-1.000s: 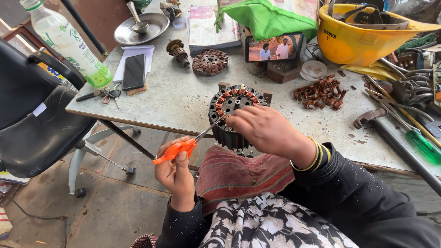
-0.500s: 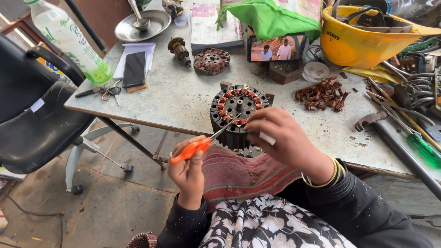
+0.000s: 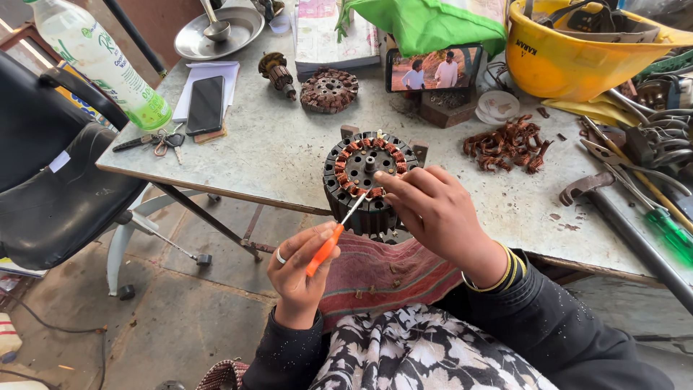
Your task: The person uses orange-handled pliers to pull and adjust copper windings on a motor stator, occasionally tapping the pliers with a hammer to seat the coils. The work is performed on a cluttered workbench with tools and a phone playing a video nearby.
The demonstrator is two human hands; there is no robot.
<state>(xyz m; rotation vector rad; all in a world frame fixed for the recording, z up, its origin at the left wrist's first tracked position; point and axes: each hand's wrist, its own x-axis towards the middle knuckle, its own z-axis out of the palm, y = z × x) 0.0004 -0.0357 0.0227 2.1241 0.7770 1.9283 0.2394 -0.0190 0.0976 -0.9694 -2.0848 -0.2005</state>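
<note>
A round black motor stator (image 3: pixel 361 173) with copper windings stands at the near edge of the grey table (image 3: pixel 289 152), partly over my lap. My left hand (image 3: pixel 299 271) grips a small screwdriver with an orange handle (image 3: pixel 325 245); its metal tip points up at the stator's near windings. My right hand (image 3: pixel 437 209) rests against the stator's right side, fingers pinched at the windings by the screwdriver tip. A striped red cloth (image 3: pixel 382 274) lies on my lap below.
A heap of cut copper wire (image 3: pixel 509 144), a second stator (image 3: pixel 328 90), a small rotor (image 3: pixel 278 72), a phone playing video (image 3: pixel 433 68), a yellow helmet (image 3: pixel 577 50), tools at right (image 3: pixel 635 188), a dark phone (image 3: pixel 206 105), keys, a bottle (image 3: pixel 101 61), a black chair (image 3: pixel 58 188).
The view has shifted; the stator now sits lower and nearer me. My left hand has raised the screwdriver closer to the windings, and my right hand has slid to the stator's right side.
</note>
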